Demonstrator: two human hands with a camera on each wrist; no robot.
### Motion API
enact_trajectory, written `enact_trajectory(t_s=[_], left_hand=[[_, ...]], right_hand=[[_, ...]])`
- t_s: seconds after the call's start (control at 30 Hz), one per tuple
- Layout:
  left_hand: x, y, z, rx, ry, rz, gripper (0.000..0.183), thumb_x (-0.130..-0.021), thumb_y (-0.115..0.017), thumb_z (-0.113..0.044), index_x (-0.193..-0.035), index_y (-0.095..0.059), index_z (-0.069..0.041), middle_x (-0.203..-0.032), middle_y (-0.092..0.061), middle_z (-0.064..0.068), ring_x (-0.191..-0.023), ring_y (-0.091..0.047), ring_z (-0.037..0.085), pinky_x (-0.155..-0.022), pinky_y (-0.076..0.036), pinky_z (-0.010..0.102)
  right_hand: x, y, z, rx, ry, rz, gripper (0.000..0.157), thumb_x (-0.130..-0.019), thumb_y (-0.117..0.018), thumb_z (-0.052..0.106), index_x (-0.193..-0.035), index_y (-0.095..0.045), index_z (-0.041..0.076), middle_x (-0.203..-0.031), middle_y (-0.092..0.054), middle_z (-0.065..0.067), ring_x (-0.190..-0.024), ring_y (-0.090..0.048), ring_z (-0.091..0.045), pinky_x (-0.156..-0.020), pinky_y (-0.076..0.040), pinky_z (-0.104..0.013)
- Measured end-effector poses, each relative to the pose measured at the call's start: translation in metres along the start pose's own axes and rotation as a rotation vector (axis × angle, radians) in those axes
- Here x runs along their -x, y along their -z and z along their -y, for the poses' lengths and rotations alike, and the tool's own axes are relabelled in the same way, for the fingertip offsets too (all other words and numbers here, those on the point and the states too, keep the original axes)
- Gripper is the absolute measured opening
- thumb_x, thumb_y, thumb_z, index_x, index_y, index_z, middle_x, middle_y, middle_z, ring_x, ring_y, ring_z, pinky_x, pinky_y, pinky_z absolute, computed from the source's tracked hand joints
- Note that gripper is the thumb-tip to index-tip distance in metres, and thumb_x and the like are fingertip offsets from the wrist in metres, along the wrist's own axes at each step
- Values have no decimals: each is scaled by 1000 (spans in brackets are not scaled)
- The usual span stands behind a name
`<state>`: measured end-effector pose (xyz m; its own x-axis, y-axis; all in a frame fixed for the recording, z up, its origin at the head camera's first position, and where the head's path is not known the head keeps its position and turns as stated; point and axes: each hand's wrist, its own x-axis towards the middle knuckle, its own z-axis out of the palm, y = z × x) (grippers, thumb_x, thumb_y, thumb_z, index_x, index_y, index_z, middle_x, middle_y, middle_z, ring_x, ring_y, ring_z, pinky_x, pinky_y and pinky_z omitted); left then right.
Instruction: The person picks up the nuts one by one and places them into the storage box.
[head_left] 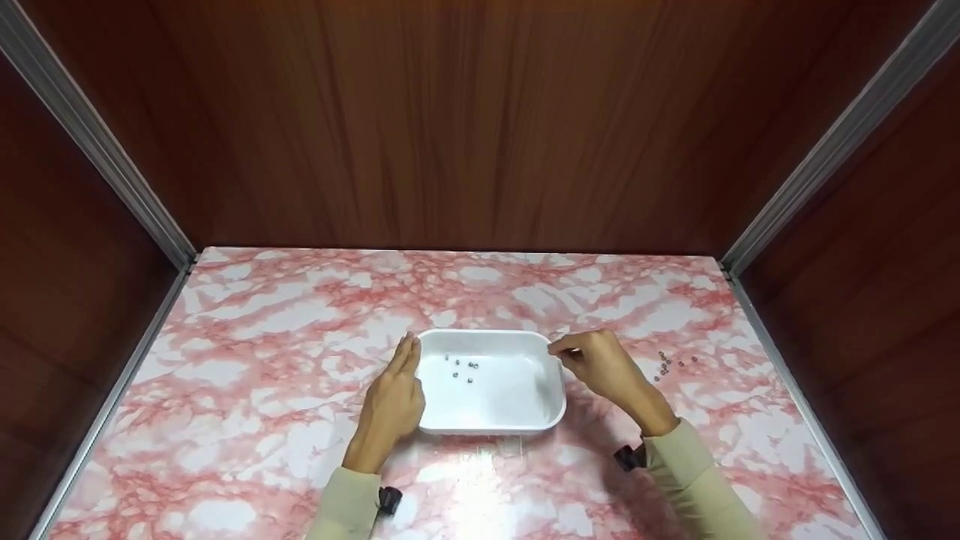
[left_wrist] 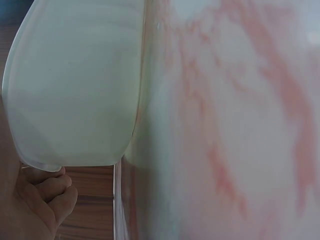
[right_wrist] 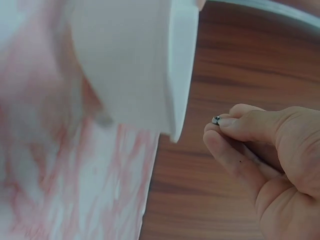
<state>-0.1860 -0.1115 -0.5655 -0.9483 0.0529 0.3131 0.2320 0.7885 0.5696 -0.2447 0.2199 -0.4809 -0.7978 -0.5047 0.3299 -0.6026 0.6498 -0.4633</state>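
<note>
"What does the right hand (head_left: 609, 367) hold?"

"A small metal piece (right_wrist: 216, 120), shiny and roundish, pinched between the thumb and fingertips. It pokes out just past the thumbnail."

"And where is that pinch?"

"Near the right end of a white tray (head_left: 502, 405), by its far corner. The tray stretches leftward from the fingertips, a rounded rectangle with raised walls. I can't tell whether the pinched piece is over the rim or just outside it."

"The left hand (head_left: 394, 397)?"

"Across the tray from the pinch, at the opposite end. Its fingers are fairly straight, pressed together and resting against the outer wall. It touches the tray with nothing pinched."

"Any more of those pieces?"

"Two loose groups. To the left of the pinch, a few metal bits (head_left: 470, 381) lie on the tray's floor, closer to the left hand. To the right of the pinch, past the back of that hand, a scattered cluster (head_left: 664, 361) lies on the table (head_left: 247, 420), which is marbled red and white."

"What else is around the hands?"

"Below each one, a pale sleeve and a black wrist device (head_left: 389, 500). Beyond the pinch, past the table's far edge, stands a dark wood-grained panel (head_left: 450, 135)."
</note>
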Motion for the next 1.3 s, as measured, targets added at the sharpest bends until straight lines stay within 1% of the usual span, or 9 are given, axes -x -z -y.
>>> enact_trajectory(t_s=[0.13, 0.23, 0.4, 0.6, 0.77, 1.03, 1.13, 1.23, 1.3], left_hand=[[1, 0, 0, 5, 0, 9, 53, -104, -47, -4, -156, -44, 6, -168, -39, 20, -154, -43, 37, -92, -60, 41], [1, 0, 1, 4, -2, 8, 53, -104, -46, -4, -156, -43, 6, -168, -39, 20, -153, -44, 37, -81, -59, 39], [0, 0, 1, -3, -1, 0, 53, -104, -47, -4, -156, -43, 5, -167, -39, 21, -152, -45, 38, -96, -59, 45], [0, -1, 1, 1, 9, -2, 53, -104, -47, -6, -156, -44, 4, -168, -40, 18, -152, -45, 35, -111, -52, 47], [0, 0, 1, 2, 11, 0, 54, -104, -47, -6, -157, -43, 3, -168, -40, 18, -153, -44, 35, -114, -50, 48], [0, 1, 0, 16, 9, 12, 53, -105, -45, -7, -157, -42, 4, -169, -38, 20, -155, -41, 35, -114, -50, 48], [0, 0, 1, 12, 19, 15, 53, -105, -45, -8, -157, -42, 4, -169, -38, 19, -156, -40, 34, -112, -52, 47], [0, 0, 1, 5, 25, 12, 54, -104, -47, -8, -157, -43, 4, -169, -38, 18, -156, -40, 34, -112, -51, 48], [0, -1, 1, -1, 27, 6, 54, -104, -49, -8, -157, -44, 3, -169, -39, 17, -155, -41, 34, -118, -47, 49]], right_hand=[[-6, -4, 8, -59, -10, 20, 17, -90, -73, -9, -96, -84, 3, -96, -83, -13, -90, -81, -26, -76, -66, -34], [-12, -7, 14, -136, -38, 44, 16, -91, -72, -8, -97, -84, 2, -98, -83, -14, -95, -81, -29, -80, -66, -34], [-22, -11, 21, -253, -87, 94, 15, -92, -74, -2, -96, -85, 8, -98, -84, -8, -94, -81, -24, -82, -65, -29], [-36, -22, 26, -409, -160, 174, 14, -91, -76, 0, -94, -86, 10, -94, -83, -8, -90, -81, -21, -79, -64, -26], [-46, -31, 25, -517, -260, 243, 10, -91, -77, 1, -97, -85, 4, -95, -83, -12, -89, -81, -19, -79, -64, -26], [-62, -45, 23, -686, -321, 327, 12, -90, -76, -3, -100, -81, -7, -99, -81, -23, -93, -81, -32, -82, -66, -34], [-67, -51, 25, -753, -349, 354, 11, -90, -73, -7, -99, -79, -10, -100, -80, -26, -92, -81, -32, -83, -66, -38], [-72, -57, 26, -770, -362, 373, 11, -90, -72, -9, -99, -78, -10, -98, -80, -24, -92, -81, -35, -83, -66, -38], [-74, -61, 27, -770, -362, 379, 11, -90, -72, -9, -99, -78, -10, -96, -81, -23, -95, -80, -40, -83, -66, -37]])
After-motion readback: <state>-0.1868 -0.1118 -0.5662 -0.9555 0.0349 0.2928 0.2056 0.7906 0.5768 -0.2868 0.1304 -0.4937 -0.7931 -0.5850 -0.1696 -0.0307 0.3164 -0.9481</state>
